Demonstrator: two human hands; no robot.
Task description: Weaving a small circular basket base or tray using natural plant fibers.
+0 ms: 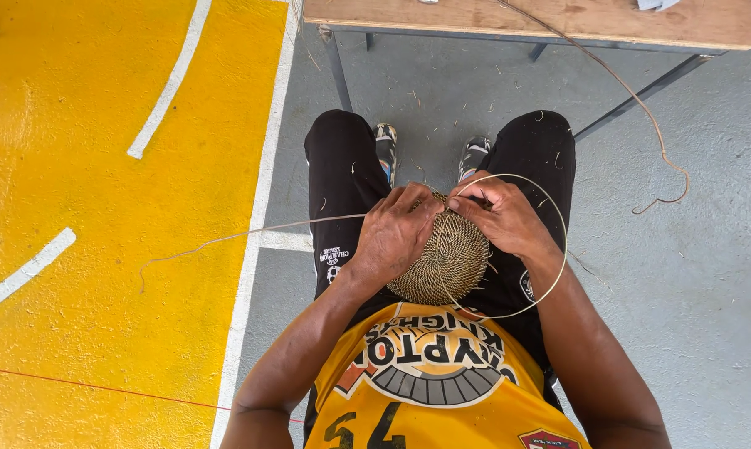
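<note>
The round woven disc (446,259) sat in the person's lap, between the black-clad thighs. Left hand (396,233) clamped over the disc's left edge, grip pressed tight on the weave! Right hand (504,214) worked the top rim, fingers pinching a thin pale strand (558,249) that looped out right of the disc. Another long strand (251,234) trailed left of the disc across the yellow floor (84,316). Beyond the disc stood a wooden bench (558,21).
</note>
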